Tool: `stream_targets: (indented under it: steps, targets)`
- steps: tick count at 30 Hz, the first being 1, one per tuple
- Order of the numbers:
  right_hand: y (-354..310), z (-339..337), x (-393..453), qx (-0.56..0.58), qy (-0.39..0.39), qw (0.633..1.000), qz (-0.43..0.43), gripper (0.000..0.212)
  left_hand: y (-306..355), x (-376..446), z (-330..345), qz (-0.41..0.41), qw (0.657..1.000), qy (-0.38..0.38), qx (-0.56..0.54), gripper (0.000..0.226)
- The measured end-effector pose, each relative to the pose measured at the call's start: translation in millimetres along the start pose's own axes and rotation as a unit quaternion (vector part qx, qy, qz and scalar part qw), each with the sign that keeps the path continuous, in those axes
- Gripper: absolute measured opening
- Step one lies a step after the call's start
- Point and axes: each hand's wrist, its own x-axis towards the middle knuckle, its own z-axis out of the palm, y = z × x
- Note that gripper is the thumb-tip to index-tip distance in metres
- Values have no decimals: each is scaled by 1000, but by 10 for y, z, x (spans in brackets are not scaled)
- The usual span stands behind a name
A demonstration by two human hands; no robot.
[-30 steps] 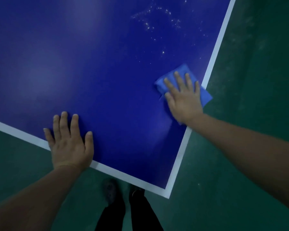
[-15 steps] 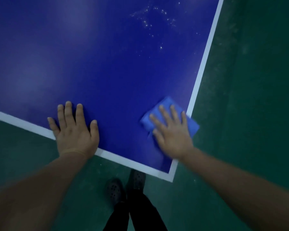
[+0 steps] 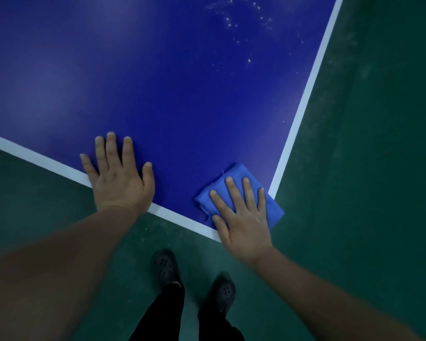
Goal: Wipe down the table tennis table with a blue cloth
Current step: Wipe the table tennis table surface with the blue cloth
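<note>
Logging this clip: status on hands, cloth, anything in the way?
Left hand flat on table, bracing. Right hand flat on cloth at the corner. White specks unwiped farther up. Nothing in the way.

Bare forearms — black trousers (image 3: 167, 313), dark perforated clogs (image 3: 164, 268).

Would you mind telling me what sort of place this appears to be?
Probably an indoor table tennis hall or sports room: a blue table tennis table with a white boundary line stands on a green sports-type floor.

Soft-looking cloth (image 3: 236, 183); smooth, perhaps semi-gloss table (image 3: 158, 82)
</note>
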Motion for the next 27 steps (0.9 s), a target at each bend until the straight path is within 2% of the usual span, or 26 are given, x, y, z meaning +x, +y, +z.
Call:
stream_targets:
  steps: [3,12,19,22,25,26,27]
  targets:
    - [285,-78,155,-18,-17,998,-56,51,-3,16,11,1,1000,-4,7,73]
    - [864,-314,1153,-12,1,995,103,57,-23,27,23,0,1000,-2,-2,73]
    - [1108,-438,1614,-15,-3,993,117,57,24,4,5,-16,1000,3,-2,74]
    - [1240,-546,1953,-11,-16,996,88,55,115,-29,-15,-58,998,5,12,73]
    - [1192,-624,2269,5,-14,995,102,56,480,-148,-24,-155,987,37,-23,75]
    - [1105,-620,2254,5,-7,996,86,56,662,-180,-12,-178,982,48,-41,75]
    - [1000,-598,2146,5,3,999,33,57,848,-208,15,-193,978,55,-56,75]
